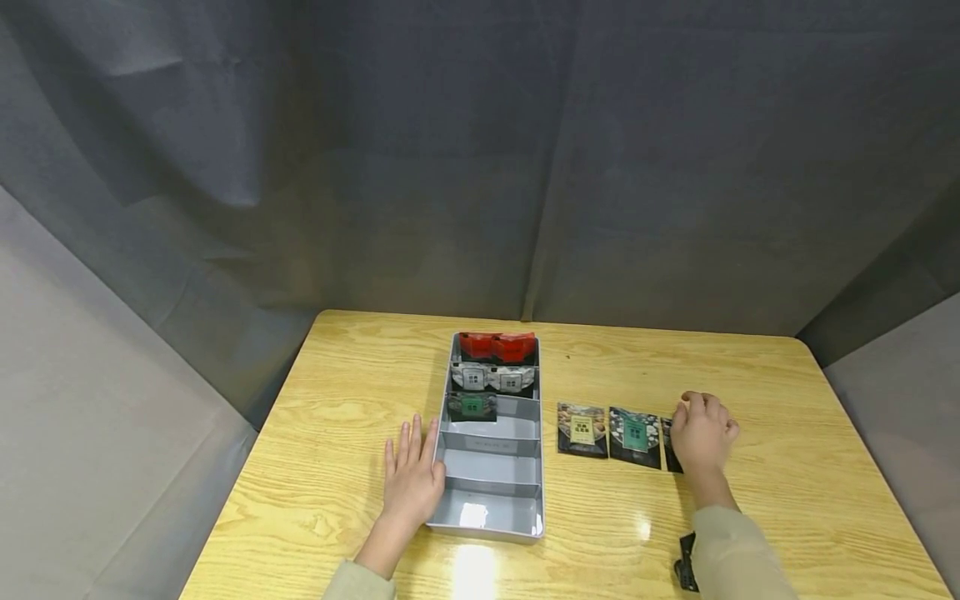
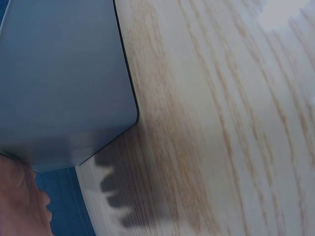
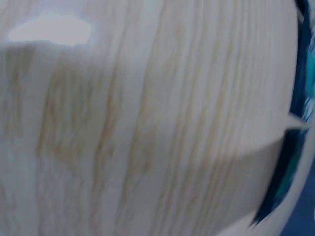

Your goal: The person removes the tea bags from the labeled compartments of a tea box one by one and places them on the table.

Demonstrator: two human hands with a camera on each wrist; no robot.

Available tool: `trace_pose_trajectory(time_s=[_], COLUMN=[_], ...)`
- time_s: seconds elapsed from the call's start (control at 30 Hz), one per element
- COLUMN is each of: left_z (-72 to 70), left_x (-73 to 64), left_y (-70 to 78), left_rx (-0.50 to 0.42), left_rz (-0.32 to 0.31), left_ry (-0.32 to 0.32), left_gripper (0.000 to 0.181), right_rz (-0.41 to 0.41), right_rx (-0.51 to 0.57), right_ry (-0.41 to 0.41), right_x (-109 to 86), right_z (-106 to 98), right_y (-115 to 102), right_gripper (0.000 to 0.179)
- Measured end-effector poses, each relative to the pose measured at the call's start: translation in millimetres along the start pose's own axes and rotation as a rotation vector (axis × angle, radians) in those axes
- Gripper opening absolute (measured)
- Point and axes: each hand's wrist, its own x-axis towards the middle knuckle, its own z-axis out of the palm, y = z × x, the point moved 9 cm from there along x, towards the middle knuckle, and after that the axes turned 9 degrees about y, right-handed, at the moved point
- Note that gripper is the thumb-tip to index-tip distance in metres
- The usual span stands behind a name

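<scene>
A grey compartment tray (image 1: 487,533) stands upright on the table, its long side toward me. My left hand (image 1: 412,486) is at its left wall with fingers spread and straight, the thumb side against the tray. In the left wrist view, part of that hand (image 2: 19,201) shows beside the tray's outer wall (image 2: 64,73). My right hand (image 1: 702,435) is over a dark sachet (image 1: 670,454), covering much of it; its fingers look bent, and any grip is hidden. Left of it lie a green-labelled sachet (image 1: 635,437) and a yellow-labelled sachet (image 1: 582,431).
Red sachets (image 1: 513,347) stand in the tray's far compartment, white-labelled ones (image 1: 512,381) in the one nearer. A green-labelled sachet (image 1: 472,406) is at the left of the third. A black object (image 1: 686,565) lies beside my right sleeve. Grey cloth (image 1: 420,167) hangs behind the table.
</scene>
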Motion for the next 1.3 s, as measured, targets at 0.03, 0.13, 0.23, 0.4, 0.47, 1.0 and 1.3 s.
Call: trace_pose_trajectory(time_s=[0.03, 0.13, 0.23, 0.4, 0.47, 1.0, 1.3], left_z=[0.1, 0.5, 0.5, -0.1, -0.4, -0.7, 1.0], left_x=[-0.1, -0.6, -0.9, 0.0, -0.1, -0.3, -0.1], left_y=[0.0, 0.3, 0.6, 1.1, 1.4, 1.4, -0.5], left_rx=[0.002, 0.008, 0.015, 0.011, 0.012, 0.02, 0.024], left_rz=[-0.001, -0.003, -0.002, 0.006, 0.008, 0.008, 0.001], left_ry=[-0.001, -0.007, -0.009, 0.004, 0.008, 0.006, 0.005], left_gripper=[0.055, 0.055, 0.055, 0.055, 0.055, 0.055, 0.056], right_rz=[-0.017, -0.083, -0.156, -0.281, -0.337, -0.697, -0.881], right_rx=[0.015, 0.064, 0.089, 0.131, 0.142, 0.084, -0.038], right_ry=[0.028, 0.095, 0.138, 0.191, 0.199, 0.021, -0.077], right_x=[0.2, -1.2, -4.1, -10.2, -13.7, -51.9, -72.7], right_z=[-2, -6, -10, -13, -12, 20, 50], right_y=[-8, -35, -64, -113, -132, -260, -298], right_gripper=[0.026, 0.024, 0.023, 0.022, 0.022, 0.021, 0.02])
